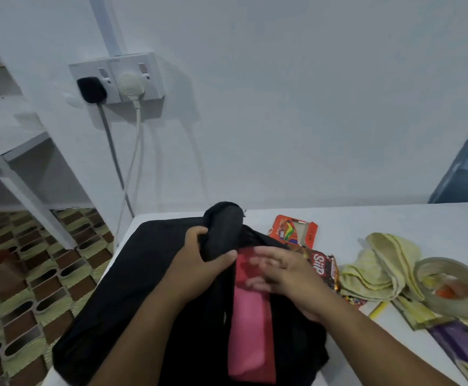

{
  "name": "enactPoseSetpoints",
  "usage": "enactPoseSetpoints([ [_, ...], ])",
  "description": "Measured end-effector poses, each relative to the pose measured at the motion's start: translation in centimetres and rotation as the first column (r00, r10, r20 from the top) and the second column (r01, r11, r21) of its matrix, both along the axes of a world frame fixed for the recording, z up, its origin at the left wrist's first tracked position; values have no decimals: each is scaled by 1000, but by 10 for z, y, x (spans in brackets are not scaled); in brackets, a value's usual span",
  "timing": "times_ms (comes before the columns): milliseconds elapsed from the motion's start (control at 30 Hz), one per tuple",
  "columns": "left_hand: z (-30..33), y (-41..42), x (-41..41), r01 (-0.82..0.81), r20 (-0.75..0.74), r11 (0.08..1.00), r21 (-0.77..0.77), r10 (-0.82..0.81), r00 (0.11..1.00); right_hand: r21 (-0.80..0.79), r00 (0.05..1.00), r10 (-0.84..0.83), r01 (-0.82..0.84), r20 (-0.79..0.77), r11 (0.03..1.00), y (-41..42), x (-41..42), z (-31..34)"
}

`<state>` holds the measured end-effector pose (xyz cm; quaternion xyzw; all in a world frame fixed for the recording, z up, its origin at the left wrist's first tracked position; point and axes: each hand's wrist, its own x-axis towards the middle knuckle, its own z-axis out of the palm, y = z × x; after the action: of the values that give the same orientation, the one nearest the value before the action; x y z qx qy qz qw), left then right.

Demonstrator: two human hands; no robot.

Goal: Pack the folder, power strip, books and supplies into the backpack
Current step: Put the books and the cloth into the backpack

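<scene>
On the white table lies the black backpack, a pink folder half inside it. The left hand grips the bag's raised edge; the right hand rests straight-fingered on the folder. Judging by the snack packet, red box, yellow cloth and tape roll beside it, packing looks barely begun.

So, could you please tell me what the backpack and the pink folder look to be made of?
Backpack: soft matte black fabric, probably woven synthetic; it bunches where the left hand grips it.
Pink folder: smooth, faintly glossy, likely plastic; parts look translucent.
</scene>
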<state>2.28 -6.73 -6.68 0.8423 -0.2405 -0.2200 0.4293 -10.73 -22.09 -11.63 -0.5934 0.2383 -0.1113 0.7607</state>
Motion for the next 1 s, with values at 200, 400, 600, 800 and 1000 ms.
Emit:
enactPoseSetpoints([
  [200, 2, -76, -68, 87, 472, 988, -129, -16, 881, 36, 930, -366, 366, 20, 930, -60, -99, 20],
  [400, -3, -170, -149, 339, 208, 899, -275, -289, 935, 66, 812, -582, 580, 34, 812, -116, -202, 24],
  [600, -12, -264, -270, 513, 61, 813, -274, -518, 853, -62, 668, -743, 741, -33, 669, -173, -337, 23],
  [800, -37, -345, -382, 659, -1, 732, -173, -669, 744, -401, 412, -896, 801, -166, 444, -226, -465, -12],
  [1000, -74, -415, -458, 743, -10, 669, 3, -743, 669, -726, 102, -915, 578, -390, 373, -267, -538, -59],
])
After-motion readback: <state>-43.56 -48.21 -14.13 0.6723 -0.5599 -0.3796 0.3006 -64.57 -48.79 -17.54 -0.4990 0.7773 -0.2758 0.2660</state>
